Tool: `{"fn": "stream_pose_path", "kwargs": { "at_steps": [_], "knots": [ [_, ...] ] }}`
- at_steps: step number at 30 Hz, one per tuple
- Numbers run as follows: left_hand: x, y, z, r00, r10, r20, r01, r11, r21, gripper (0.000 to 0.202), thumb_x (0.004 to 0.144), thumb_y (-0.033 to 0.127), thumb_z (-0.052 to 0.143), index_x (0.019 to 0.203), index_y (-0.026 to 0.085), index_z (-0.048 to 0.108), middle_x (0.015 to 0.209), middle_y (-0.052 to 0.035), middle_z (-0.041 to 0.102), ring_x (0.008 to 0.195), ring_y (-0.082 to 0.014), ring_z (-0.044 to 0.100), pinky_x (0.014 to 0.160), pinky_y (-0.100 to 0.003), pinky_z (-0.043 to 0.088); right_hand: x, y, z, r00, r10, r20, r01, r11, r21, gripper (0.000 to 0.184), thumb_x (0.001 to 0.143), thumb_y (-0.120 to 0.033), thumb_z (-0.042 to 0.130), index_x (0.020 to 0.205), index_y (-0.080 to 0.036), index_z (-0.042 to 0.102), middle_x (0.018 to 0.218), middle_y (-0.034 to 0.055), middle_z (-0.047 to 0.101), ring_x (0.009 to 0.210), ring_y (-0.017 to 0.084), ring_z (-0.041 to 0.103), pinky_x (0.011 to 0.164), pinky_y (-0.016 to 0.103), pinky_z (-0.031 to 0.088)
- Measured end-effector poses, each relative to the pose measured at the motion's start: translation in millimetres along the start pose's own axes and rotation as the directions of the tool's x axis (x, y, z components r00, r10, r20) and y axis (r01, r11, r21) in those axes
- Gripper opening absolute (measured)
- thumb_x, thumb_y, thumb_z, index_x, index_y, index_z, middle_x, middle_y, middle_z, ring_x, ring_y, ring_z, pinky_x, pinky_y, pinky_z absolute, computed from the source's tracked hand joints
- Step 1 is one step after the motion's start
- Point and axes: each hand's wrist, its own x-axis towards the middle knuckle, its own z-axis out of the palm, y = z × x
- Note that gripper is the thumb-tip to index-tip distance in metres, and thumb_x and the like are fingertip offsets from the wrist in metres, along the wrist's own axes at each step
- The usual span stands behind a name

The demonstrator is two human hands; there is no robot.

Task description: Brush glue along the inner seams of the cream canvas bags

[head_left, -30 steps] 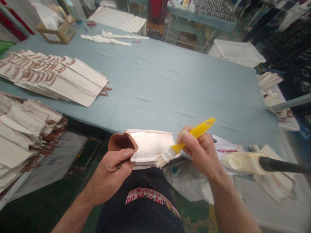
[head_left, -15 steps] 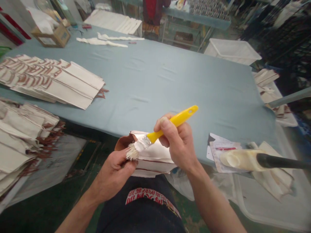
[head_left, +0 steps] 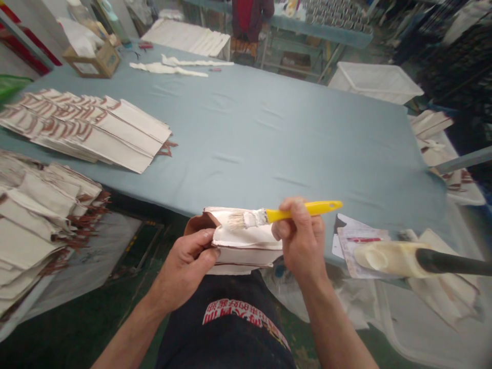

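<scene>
My right hand (head_left: pixel 303 236) is closed round the yellow handle of a paintbrush (head_left: pixel 321 207). Its pale bristles point left and lie over the upper face of a cream pouch-like piece (head_left: pixel 249 239) with brown edges. White stuff coats the brush's ferrule. Whether the bristles touch the piece, I cannot tell exactly. My left hand (head_left: pixel 192 261) pinches the piece's left end between thumb and fingers, beside its open mouth, where a brown lining shows. The piece is held at the near edge of the blue-covered table (head_left: pixel 269 148), in front of a dark apron (head_left: pixel 226 333).
Stacked cream pieces (head_left: pixel 111 133) lie at the table's left, with another pile (head_left: pixel 34 215) lower down. At right are a pale container with a black handle (head_left: pixel 395 259), papers (head_left: pixel 346 233) and a plastic bin (head_left: pixel 376 82). A tissue box (head_left: pixel 92 59) stands at back left.
The brush has moved right, away from my left fingers, and its handle now lies flatter. My right hand has shifted right and slightly down. My left hand keeps its hold.
</scene>
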Motion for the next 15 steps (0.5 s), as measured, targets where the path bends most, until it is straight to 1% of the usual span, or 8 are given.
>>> {"fn": "stream_pose_path", "kwargs": {
  "at_steps": [3,5,8,9,12,13,15],
  "knots": [
    [2,-1,1.4,1.000,0.019,-0.006,-0.019,0.999,0.036,0.025,0.088,0.020,0.059,0.087,0.016,0.084,0.081,-0.0035,0.078,0.080,-0.0202,0.066,0.080,-0.028,0.054,-4,4,8,0.999,0.021,0.029,-0.022,1.000,0.020,0.044,0.096,-0.064,0.067,0.085,-0.022,0.064,0.052,-0.0098,0.040,0.046,0.009,0.035,0.047,0.025,0.028],
    [2,-2,1.6,1.000,0.010,0.002,-0.010,1.000,0.019,0.026,0.088,0.021,0.059,0.090,0.016,0.085,0.082,-0.0032,0.078,0.078,-0.0194,0.066,0.077,-0.027,0.054,-4,4,10,1.000,0.004,0.006,-0.004,0.999,0.035,0.044,0.096,-0.065,0.067,0.086,-0.022,0.064,0.053,-0.0095,0.042,0.047,0.009,0.037,0.048,0.025,0.030],
    [1,-1,1.0,1.000,-0.015,0.021,0.015,1.000,-0.024,0.028,0.089,0.022,0.059,0.096,0.015,0.084,0.087,-0.0041,0.080,0.081,-0.0205,0.069,0.074,-0.026,0.055,-4,3,10,0.998,-0.037,-0.046,0.040,0.998,0.057,0.043,0.096,-0.064,0.068,0.087,-0.022,0.065,0.053,-0.0095,0.044,0.048,0.008,0.039,0.050,0.024,0.033],
    [1,-1,0.8,1.000,-0.018,0.023,0.019,1.000,-0.022,0.027,0.089,0.021,0.059,0.095,0.014,0.084,0.088,-0.0044,0.080,0.081,-0.0207,0.069,0.074,-0.026,0.055,-4,2,11,0.999,-0.033,-0.034,0.034,0.998,0.057,0.043,0.096,-0.064,0.068,0.086,-0.022,0.065,0.053,-0.0096,0.044,0.047,0.008,0.038,0.050,0.024,0.032],
    [0,0,-0.3,1.000,-0.015,0.004,0.015,1.000,0.000,0.026,0.087,0.021,0.060,0.090,0.015,0.085,0.085,-0.0041,0.080,0.076,-0.0198,0.066,0.076,-0.028,0.055,-6,3,16,0.998,0.027,0.056,-0.028,0.999,0.024,0.045,0.095,-0.065,0.068,0.084,-0.021,0.064,0.051,-0.0097,0.043,0.045,0.008,0.034,0.045,0.024,0.027],
    [0,0,-0.8,1.000,-0.016,0.000,0.016,1.000,-0.001,0.026,0.087,0.022,0.060,0.089,0.015,0.085,0.083,-0.0039,0.079,0.075,-0.0196,0.066,0.076,-0.028,0.055,-6,4,18,0.997,0.033,0.066,-0.034,0.999,0.013,0.046,0.095,-0.066,0.067,0.084,-0.021,0.064,0.051,-0.0095,0.043,0.045,0.008,0.034,0.045,0.024,0.026],
    [0,0,-2.0,1.000,-0.026,-0.003,0.026,1.000,-0.017,0.026,0.086,0.022,0.060,0.087,0.015,0.084,0.082,-0.0038,0.079,0.075,-0.0196,0.065,0.075,-0.028,0.055,-4,4,21,1.000,0.001,0.031,-0.001,1.000,0.005,0.046,0.096,-0.066,0.066,0.085,-0.022,0.065,0.053,-0.0089,0.045,0.046,0.008,0.037,0.047,0.024,0.030]
  ]
}}
